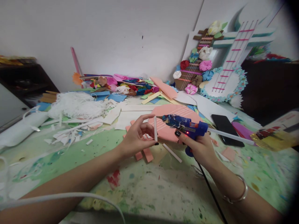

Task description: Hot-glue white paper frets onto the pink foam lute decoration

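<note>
Left grip [138,134] pinches a pale strip [155,129] by its ends; to its right, the right grip [202,146] clasps a blue glue gun [178,122], nozzle [159,117] near the strip's top, where a slip could burn skin.

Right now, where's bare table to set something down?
Best: table between the forearms, nearer than the pink strips and loose strip, left of the black cord; stained. Also right of the bracelet, nearer than the phone. Crowded: beyond the left hand and glue gun, with pink board, string, scraps and paper heap.
</note>
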`<state>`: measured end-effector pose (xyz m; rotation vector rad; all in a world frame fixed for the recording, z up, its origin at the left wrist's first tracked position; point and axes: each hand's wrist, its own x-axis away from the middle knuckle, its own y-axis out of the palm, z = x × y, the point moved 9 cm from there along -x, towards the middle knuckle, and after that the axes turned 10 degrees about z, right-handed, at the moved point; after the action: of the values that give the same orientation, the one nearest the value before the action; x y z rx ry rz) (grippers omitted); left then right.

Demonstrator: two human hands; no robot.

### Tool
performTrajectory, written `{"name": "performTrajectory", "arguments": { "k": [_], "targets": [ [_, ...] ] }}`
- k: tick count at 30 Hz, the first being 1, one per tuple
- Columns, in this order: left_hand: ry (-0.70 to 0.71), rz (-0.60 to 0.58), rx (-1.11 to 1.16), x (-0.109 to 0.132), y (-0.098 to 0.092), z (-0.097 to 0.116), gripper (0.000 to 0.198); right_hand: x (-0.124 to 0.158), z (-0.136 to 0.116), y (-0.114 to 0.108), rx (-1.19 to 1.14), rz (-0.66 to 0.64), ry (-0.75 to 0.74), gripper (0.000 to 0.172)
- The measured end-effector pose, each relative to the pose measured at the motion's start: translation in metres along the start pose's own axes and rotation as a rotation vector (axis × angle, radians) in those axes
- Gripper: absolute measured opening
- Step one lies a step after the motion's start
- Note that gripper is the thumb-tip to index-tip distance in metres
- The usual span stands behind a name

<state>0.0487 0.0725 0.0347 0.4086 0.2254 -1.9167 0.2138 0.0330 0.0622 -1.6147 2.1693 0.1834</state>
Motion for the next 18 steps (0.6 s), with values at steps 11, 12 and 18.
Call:
{"name": "performTrajectory", "arguments": {
  "k": [11, 12, 18],
  "targets": [
    [-0.003, 0.015, 0.009, -0.0007, -0.001, 0.0029, 0.071, 0.0003, 0.0051, 0.0003, 0.008, -0.009, 0.025, 0.017],
    [-0.002, 0.019, 0.011, -0.001, -0.0014, 0.0036, 0.071, 0.0004, 0.0051, 0.0004, 0.009, -0.011, 0.027, 0.017],
    [0.014, 0.043, 0.004, -0.002, -0.0039, 0.007, 0.07, 0.003, 0.0039, 0.0039, -0.046, -0.04, 0.063, 0.014]
  ]
}}
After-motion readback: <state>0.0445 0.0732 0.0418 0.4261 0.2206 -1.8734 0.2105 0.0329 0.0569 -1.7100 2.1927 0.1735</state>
